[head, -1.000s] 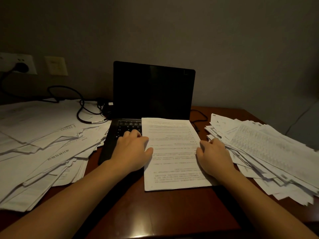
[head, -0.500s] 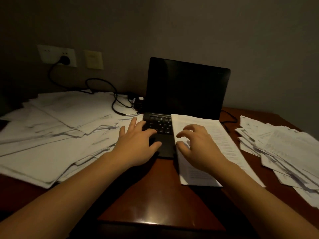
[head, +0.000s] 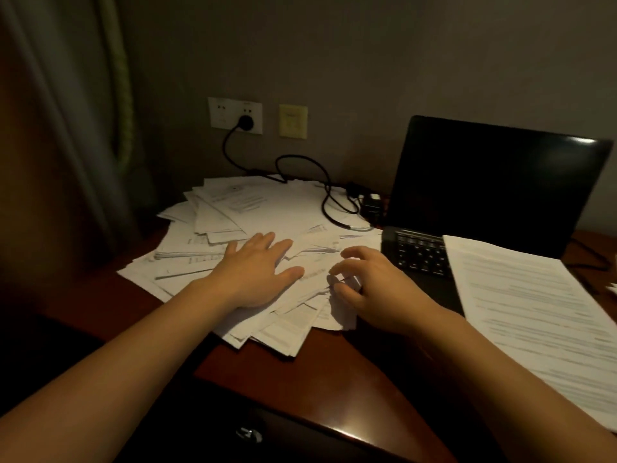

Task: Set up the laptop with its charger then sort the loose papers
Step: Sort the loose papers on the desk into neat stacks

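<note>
- The left hand [head: 257, 272] lies flat, palm down and fingers straight and spread, pressing on top of the sprawling pile of loose white printed papers [head: 253, 208]; it grasps nothing.
- The right hand [head: 374, 289] sits at the pile's right edge with fingers curled and thumb tucked near a sheet corner. I cannot tell whether it really pinches a sheet.
- The pile covers the left part of the glossy reddish-brown wooden desk [head: 300, 379].
- The open black laptop [head: 484, 195], its screen dark, stands at the far right, just beside the pile.
- A white page of printed text [head: 534, 312] lies over the right side of the keyboard and reaches toward the near right.
- The black charger cable [head: 329, 198] runs from a plug in the white wall socket [head: 245, 123] across the far papers to a small black power brick [head: 370, 203] by the laptop's left edge.
</note>
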Motion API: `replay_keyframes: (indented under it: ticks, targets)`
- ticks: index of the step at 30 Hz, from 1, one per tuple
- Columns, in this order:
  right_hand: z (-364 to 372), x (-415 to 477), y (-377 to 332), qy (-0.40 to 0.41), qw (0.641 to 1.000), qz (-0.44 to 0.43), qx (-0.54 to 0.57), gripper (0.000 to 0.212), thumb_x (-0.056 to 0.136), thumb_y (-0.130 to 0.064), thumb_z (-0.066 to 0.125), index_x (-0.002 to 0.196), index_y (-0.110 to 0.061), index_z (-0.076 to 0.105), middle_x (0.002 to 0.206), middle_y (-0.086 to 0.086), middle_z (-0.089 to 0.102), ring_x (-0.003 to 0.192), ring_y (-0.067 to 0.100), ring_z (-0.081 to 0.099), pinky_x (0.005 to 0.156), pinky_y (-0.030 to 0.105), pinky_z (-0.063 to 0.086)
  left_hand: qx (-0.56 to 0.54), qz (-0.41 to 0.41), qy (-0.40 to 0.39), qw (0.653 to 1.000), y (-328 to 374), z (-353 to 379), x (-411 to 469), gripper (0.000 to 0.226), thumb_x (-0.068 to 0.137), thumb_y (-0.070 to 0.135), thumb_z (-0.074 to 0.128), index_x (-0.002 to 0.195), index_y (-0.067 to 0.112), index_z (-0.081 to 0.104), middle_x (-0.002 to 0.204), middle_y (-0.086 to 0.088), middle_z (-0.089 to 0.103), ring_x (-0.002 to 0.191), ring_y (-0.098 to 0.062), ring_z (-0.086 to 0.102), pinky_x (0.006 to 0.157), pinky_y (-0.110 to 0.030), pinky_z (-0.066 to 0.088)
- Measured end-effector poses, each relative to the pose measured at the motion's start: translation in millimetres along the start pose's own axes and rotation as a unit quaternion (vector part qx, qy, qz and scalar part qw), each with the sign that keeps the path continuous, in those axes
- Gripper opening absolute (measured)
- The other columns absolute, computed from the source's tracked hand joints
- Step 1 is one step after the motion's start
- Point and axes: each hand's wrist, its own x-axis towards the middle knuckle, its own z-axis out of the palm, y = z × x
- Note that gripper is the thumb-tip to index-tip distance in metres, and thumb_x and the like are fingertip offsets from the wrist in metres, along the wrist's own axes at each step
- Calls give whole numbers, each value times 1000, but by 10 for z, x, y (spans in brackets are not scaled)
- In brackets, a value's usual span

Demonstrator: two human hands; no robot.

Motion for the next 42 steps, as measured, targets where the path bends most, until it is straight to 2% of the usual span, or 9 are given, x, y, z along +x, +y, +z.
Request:
replay_keyframes:
  ticks: [5, 10, 15, 20, 25, 29, 32, 36, 42]
  targets:
    - [88, 138, -95, -50, 999, -14, -7, 39, 104, -41, 46, 140, -30, 54, 155, 0, 36, 139, 17, 36, 106, 33, 40, 45, 46, 78, 995, -50, -93, 7, 68, 94, 67, 42, 154, 36, 29, 148, 3, 47, 136, -21, 40, 113, -48, 27]
    - [49, 204, -116, -41, 999, -1, 19, 35, 104, -39, 46, 134, -27, 59, 143, -5, 52, 124, 12, 51, 96, 29, 46, 45, 91, 90, 991, -150, -193, 199, 58, 95, 52, 52, 148, 30, 42, 147, 1, 46, 134, -21, 42, 111, -41, 37]
    - [49, 307, -104, -9, 992, 65, 107, 35, 103, -44, 46, 133, -26, 51, 136, -1, 61, 105, 11, 56, 88, 31, 53, 80, 86, 114, 987, -10, -131, 319, 12, 92, 36, 50, 89, 24, 53, 85, 5, 55, 75, -17, 50, 70, -38, 52]
    - [107, 294, -124, 39, 985, 78, 148, 43, 104, -41, 46, 144, -27, 37, 131, 1, 67, 92, 11, 59, 86, 32, 54, 105, 99, 143, 979, -90, -97, 383, 29, 104, 38, 40, 100, 28, 67, 87, 5, 62, 78, -19, 54, 69, -34, 47]
    - [183, 265, -57, 56, 986, 58, 146, 51, 104, -42, 46, 151, -30, 31, 132, -2, 66, 109, 14, 64, 85, 27, 52, 37, 120, 121, 985, -228, -134, 108, 28, 104, 39, 43, 97, 31, 69, 84, 9, 65, 80, -15, 58, 72, -36, 51]
    - [225, 288, -31, 75, 991, 39, 102, 44, 103, -46, 45, 145, -31, 44, 126, -6, 62, 108, 8, 56, 85, 26, 50, -49, 125, 133, 982, -351, -73, -101, 28, 102, 38, 50, 120, 32, 71, 117, 12, 69, 109, -8, 58, 93, -26, 49]
    - [279, 310, -43, 56, 996, 34, 54, 43, 103, -52, 41, 141, -36, 49, 120, -8, 45, 108, 6, 42, 80, 20, 40, -86, 104, 126, 983, -409, -22, -149, 34, 101, 45, 51, 132, 38, 63, 137, 19, 59, 127, -1, 47, 102, -18, 35]
    - [293, 311, -72, 65, 997, 36, 17, 38, 101, -53, 42, 131, -36, 58, 117, -8, 36, 113, 8, 40, 87, 24, 44, -95, 68, 91, 989, -463, 5, -196, 49, 96, 66, 37, 139, 47, 51, 152, 20, 41, 144, -4, 28, 121, -42, 19]
    - [137, 478, -269, -14, 998, -52, -34, 38, 105, -46, 36, 128, -36, 65, 155, -3, 34, 144, 15, 21, 113, 37, 27, -113, -46, 79, 989, -638, 83, -263, 68, 92, 73, 17, 154, 46, 22, 167, 9, 6, 154, -14, -1, 123, -50, -2]
